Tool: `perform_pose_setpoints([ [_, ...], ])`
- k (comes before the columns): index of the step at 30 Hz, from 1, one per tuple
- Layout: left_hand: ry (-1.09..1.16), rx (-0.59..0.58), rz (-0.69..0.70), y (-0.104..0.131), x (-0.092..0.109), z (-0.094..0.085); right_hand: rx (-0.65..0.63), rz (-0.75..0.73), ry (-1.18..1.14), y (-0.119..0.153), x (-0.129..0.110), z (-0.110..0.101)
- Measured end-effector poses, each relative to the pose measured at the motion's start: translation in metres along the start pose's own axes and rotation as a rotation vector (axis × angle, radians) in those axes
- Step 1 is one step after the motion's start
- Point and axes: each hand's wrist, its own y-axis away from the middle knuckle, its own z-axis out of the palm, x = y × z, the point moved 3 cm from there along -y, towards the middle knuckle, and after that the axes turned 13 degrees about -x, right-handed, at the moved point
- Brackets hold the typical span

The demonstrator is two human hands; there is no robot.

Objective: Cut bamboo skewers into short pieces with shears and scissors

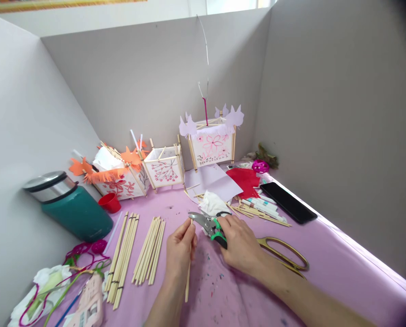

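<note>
In the middle of the pink cloth, my left hand pinches a thin wooden stick near its top end; the rest hangs down toward me. To its right, my right hand is wrapped round the green and black handles of pruning shears. The metal blades point left and sit at the stick's top end, just above my left fingertips. Left of my hands lie a bunch of loose sticks and longer sticks bound with dark bands.
Three paper lanterns stand at the back. A teal bottle, red cup and pink glue gun are at left. Gold scissors, markers and a black phone lie at right. Grey panels enclose the table.
</note>
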Motion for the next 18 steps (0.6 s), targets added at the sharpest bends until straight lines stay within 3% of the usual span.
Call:
perform_pose_setpoints([
  [10,-0.028,0.013,0.032,-0.0037,0.0018,-0.0022,0.043,-0.054,-0.021,-0.0024,0.0011,0.0003],
  [18,-0.031,0.021,0.026,-0.0011,0.0019,-0.0014,-0.003,-0.008,-0.008,-0.0026,-0.0013,0.0011],
])
